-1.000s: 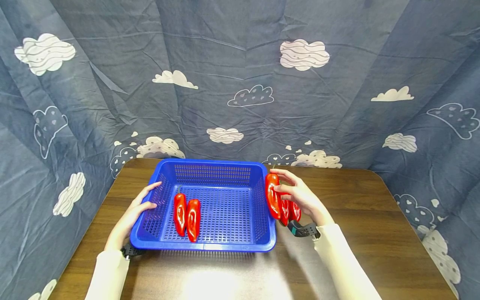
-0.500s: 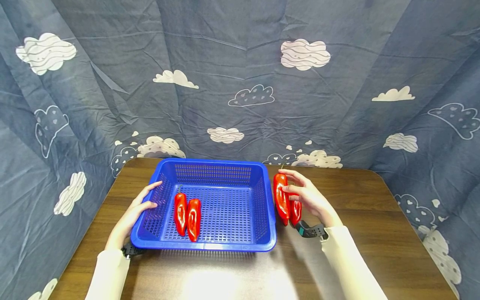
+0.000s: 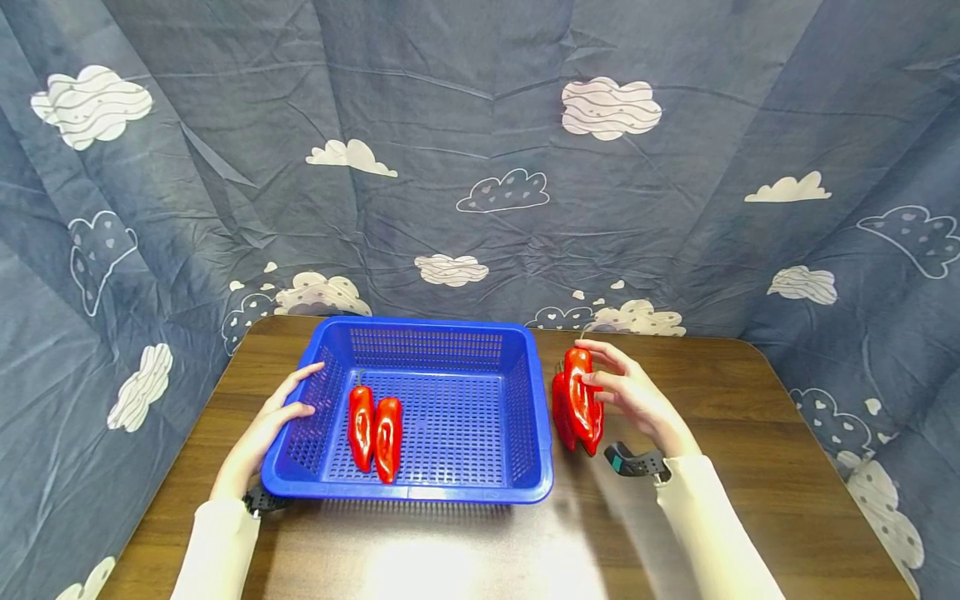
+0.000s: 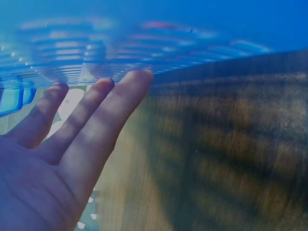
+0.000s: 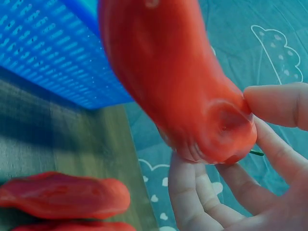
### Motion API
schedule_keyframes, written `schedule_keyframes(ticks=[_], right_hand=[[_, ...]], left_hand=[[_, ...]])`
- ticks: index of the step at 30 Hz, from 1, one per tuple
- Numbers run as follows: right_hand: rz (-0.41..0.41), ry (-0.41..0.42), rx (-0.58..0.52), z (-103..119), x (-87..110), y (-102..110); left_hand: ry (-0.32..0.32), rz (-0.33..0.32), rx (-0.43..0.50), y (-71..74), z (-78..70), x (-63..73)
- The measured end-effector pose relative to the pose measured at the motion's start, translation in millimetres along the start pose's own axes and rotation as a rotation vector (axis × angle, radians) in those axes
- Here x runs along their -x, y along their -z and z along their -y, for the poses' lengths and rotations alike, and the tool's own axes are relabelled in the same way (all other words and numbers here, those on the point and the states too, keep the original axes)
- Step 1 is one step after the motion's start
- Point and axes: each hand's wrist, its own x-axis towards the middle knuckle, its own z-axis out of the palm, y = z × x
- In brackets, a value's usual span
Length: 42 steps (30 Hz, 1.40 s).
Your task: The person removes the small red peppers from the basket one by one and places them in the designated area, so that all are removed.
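Observation:
My left hand grips the left rim of the blue plastic basket, thumb and a finger showing over its inside. In the left wrist view, several fingers lie against the basket's slotted outside. Two red peppers lie side by side in the basket's left half. To the right of the basket, my right hand pinches another red pepper near its stem end, tip toward me. In the right wrist view this pepper hangs above two more red peppers on the table.
The brown wooden table extends to the right of the peppers. Behind it hangs a dark blue curtain with white clouds. Light glares off the table's front.
My right hand has carried its pepper rightward, away from the basket's right rim and across the peppers on the table. The left hand and the basket have stayed put.

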Motion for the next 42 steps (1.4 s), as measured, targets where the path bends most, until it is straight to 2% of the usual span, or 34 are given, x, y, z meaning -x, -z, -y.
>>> schedule_keyframes(ticks=[17, 28, 42], right_hand=[[-0.016, 0.028, -0.010, -7.4, 6.6, 22.9], [-0.022, 0.030, -0.007, -16.0, 12.3, 35.8], [-0.086, 0.010, -0.045, -31.8, 22.5, 55.8]], left_hand=[[-0.038, 0.005, -0.026, 2.2, 2.6, -2.1], [-0.014, 0.001, -0.015, 1.1, 1.3, -1.6], [0.003, 0.001, 0.003, -0.4, -0.3, -0.3]])
